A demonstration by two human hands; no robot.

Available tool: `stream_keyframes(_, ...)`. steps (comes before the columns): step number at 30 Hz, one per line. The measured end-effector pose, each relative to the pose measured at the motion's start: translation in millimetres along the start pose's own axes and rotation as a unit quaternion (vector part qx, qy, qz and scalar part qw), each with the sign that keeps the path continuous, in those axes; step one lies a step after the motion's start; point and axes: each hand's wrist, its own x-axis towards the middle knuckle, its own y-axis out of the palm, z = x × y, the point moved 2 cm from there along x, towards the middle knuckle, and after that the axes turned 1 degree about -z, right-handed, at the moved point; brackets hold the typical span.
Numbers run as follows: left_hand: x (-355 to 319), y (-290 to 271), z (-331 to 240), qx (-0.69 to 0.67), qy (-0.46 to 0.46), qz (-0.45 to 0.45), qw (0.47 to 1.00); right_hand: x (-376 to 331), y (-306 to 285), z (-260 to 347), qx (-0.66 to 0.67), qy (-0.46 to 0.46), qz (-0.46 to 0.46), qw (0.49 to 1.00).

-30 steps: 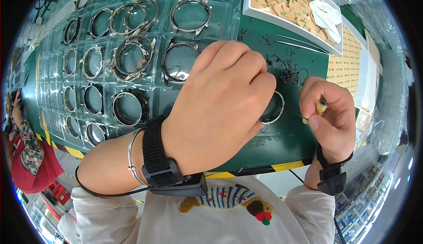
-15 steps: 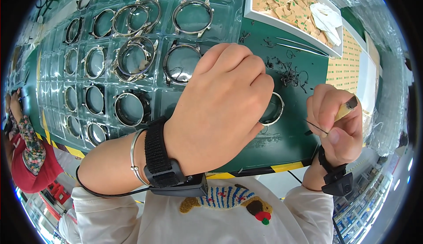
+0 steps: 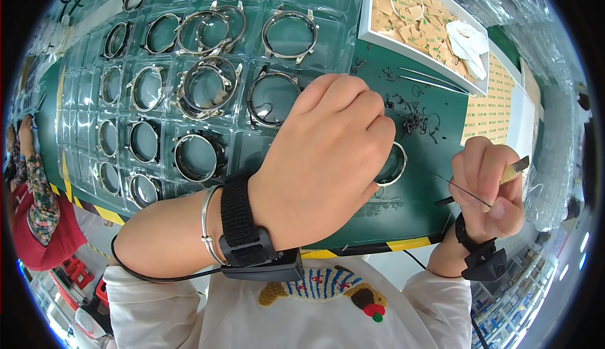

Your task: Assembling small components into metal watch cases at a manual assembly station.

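My left hand (image 3: 334,154) is curled, knuckles up, over a round metal watch case (image 3: 396,166). The case's right rim shows beyond the fingers; the fingertips and the rest of the case are hidden beneath the hand. To the right, my right hand (image 3: 488,188) is raised and closed. Between its thumb and finger it pinches a thin dark strand (image 3: 463,191) pointing up and left. Across the same palm lies a slim tool (image 3: 512,171) with a yellowish handle; a dark end pokes out at the other side. The strand does not touch the case.
A clear tray (image 3: 246,154) of several watch cases covers the left of the green table. Behind the hands lie dark scraps (image 3: 416,119), metal tweezers (image 3: 435,81) and a white box (image 3: 403,40) of tan paper pieces. A person's sleeve (image 3: 43,204) shows far left.
The whole scene has shifted slightly right and down in view. My right hand sits lower and a little farther from the case, with more of the strand showing. My left hand keeps its pose.
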Motion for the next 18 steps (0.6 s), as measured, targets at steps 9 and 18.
stream_keyframes(9,-2,2,1,0.004,0.017,-0.013,1.000,-4,-12,3,0.078,0.002,0.041,0.996)
stream_keyframes(18,-2,2,0,-0.006,0.003,-0.002,1.000,-13,-26,17,0.096,-0.130,-0.022,0.987)
